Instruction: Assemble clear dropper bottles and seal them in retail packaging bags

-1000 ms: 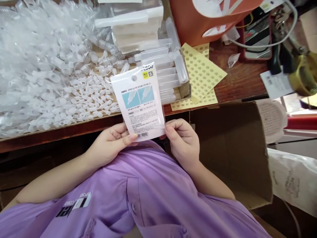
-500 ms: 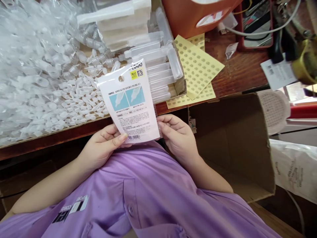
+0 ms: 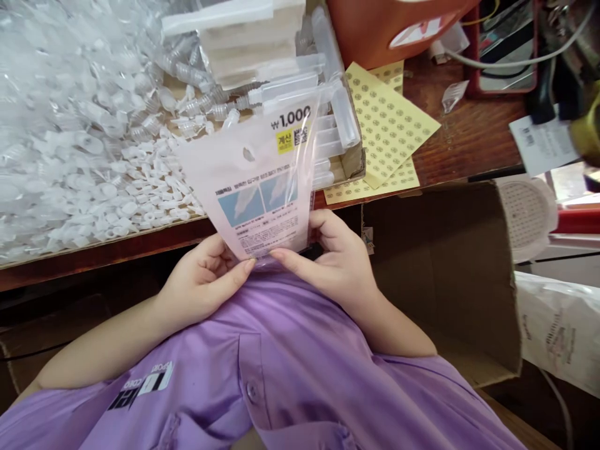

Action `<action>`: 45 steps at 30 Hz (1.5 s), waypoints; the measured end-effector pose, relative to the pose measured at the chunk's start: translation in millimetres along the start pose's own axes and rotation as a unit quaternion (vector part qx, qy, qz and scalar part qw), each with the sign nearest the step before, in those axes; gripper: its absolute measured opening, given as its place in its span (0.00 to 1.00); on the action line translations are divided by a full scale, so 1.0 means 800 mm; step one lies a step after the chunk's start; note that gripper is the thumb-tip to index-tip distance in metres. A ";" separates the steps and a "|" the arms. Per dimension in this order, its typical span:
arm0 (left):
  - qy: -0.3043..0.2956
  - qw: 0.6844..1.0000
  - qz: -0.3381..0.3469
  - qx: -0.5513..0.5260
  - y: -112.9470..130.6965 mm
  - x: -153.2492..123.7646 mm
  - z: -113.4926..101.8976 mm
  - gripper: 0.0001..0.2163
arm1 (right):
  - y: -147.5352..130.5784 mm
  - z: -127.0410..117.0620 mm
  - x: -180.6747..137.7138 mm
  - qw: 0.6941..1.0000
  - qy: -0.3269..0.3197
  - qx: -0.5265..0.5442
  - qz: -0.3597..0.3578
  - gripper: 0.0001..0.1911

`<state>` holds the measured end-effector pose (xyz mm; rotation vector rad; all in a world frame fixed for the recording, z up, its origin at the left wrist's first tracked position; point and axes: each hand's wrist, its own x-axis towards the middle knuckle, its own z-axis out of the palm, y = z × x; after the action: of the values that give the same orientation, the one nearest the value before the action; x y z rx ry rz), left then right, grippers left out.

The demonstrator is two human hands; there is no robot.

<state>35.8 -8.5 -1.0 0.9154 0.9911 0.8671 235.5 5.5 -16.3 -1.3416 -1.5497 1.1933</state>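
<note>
A clear plastic package with a white printed card (image 3: 253, 175) tilts upright in front of my body, its blue pictures and price facing me. My left hand (image 3: 206, 275) grips its lower left edge, the thumb pressed near the bottom. At the lower right, my right hand (image 3: 335, 262) holds it too, thumb on the front and fingers behind. What lies behind the card is hidden. Just beyond the package, small white plastic nozzle tips (image 3: 154, 187) lie heaped on the table.
Clear plastic bottle parts (image 3: 84, 81) pile up at the left. A cardboard tray (image 3: 355, 164) holds translucent tubes. Yellow sticker sheets (image 3: 389, 125), an orange container (image 3: 365, 31) and a red-framed phone-like object (image 3: 504, 50) are at the right. An open cardboard box (image 3: 445, 281) stands below the table edge.
My right thumb has moved from the package's right edge onto its lower front. The card has tilted and risen slightly, and my view has shifted a little to the left.
</note>
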 end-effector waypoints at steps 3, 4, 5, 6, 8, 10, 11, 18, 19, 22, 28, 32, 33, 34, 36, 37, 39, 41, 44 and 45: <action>-0.013 1.000 -0.002 -0.003 0.001 -0.002 -0.004 0.11 | -0.007 -0.005 0.001 0.999 -0.011 0.041 0.028 0.10; -0.015 1.000 -0.006 -0.009 0.003 -0.002 -0.005 0.11 | -0.009 -0.008 0.000 0.997 -0.009 0.057 0.047 0.09; -0.020 1.000 -0.012 -0.019 0.004 -0.001 -0.007 0.11 | -0.011 -0.010 -0.001 0.995 -0.008 0.075 0.065 0.08; -0.028 0.999 -0.019 -0.034 0.006 -0.001 -0.008 0.11 | -0.012 -0.012 -0.002 0.992 -0.008 0.094 0.081 0.07; -0.051 0.995 -0.038 -0.073 0.009 0.001 -0.011 0.13 | -0.012 -0.015 -0.004 0.983 -0.027 0.148 0.107 0.06; -0.075 0.989 -0.057 -0.110 0.011 0.002 -0.014 0.14 | -0.007 -0.019 -0.003 0.966 -0.062 0.215 0.127 0.06; -0.080 0.987 -0.066 -0.125 0.012 0.002 -0.015 0.13 | -0.004 -0.020 -0.002 0.957 -0.082 0.244 0.132 0.07; 0.040 0.986 -0.130 -0.098 0.027 -0.008 -0.008 0.19 | 0.001 -0.021 0.013 0.937 -0.184 0.274 0.116 0.08; 0.047 0.987 -0.131 -0.081 0.031 -0.008 -0.006 0.19 | -0.001 -0.020 0.014 0.936 -0.198 0.268 0.112 0.07; 0.046 0.988 -0.135 -0.057 0.040 -0.006 -0.005 0.14 | -0.006 -0.018 0.014 0.924 -0.214 0.292 0.126 0.08; 0.034 0.991 -0.114 -0.067 0.047 -0.005 -0.010 0.09 | -0.013 -0.015 0.020 0.925 -0.232 0.290 0.078 0.13; 0.019 0.991 -0.102 -0.088 0.046 -0.009 -0.025 0.12 | -0.028 -0.014 0.036 0.951 -0.247 0.180 0.044 0.07; -0.012 0.989 -0.102 -0.105 0.046 -0.009 -0.032 0.13 | -0.033 -0.015 0.042 0.946 -0.269 0.178 0.043 0.08; -0.052 0.985 -0.105 -0.126 0.046 -0.009 -0.039 0.13 | -0.037 -0.016 0.048 0.935 -0.301 0.182 0.043 0.09; -0.131 0.970 -0.116 -0.169 0.046 -0.007 -0.053 0.14 | -0.048 -0.019 0.062 0.911 -0.363 0.188 0.048 0.09; -0.150 0.964 -0.118 -0.187 0.046 -0.005 -0.060 0.14 | -0.055 -0.020 0.069 0.904 -0.382 0.186 0.055 0.09; -0.161 0.956 -0.107 -0.222 0.047 -0.003 -0.070 0.16 | -0.073 -0.025 0.086 0.904 -0.385 0.173 0.069 0.10; -0.169 0.952 -0.079 -0.245 0.050 -0.002 -0.078 0.20 | -0.098 -0.034 0.105 0.929 -0.334 0.145 0.069 0.11; -0.175 0.962 -0.045 -0.204 0.060 -0.009 -0.088 0.23 | -0.148 -0.060 0.150 0.981 -0.164 0.098 0.030 0.10; -0.163 0.970 -0.037 -0.179 0.064 -0.013 -0.090 0.22 | -0.166 -0.071 0.171 0.991 -0.108 0.081 0.002 0.10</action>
<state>-43.6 17.1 29.9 0.6773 0.5575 0.7703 228.4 148.1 122.7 -1.1409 -1.5606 1.4732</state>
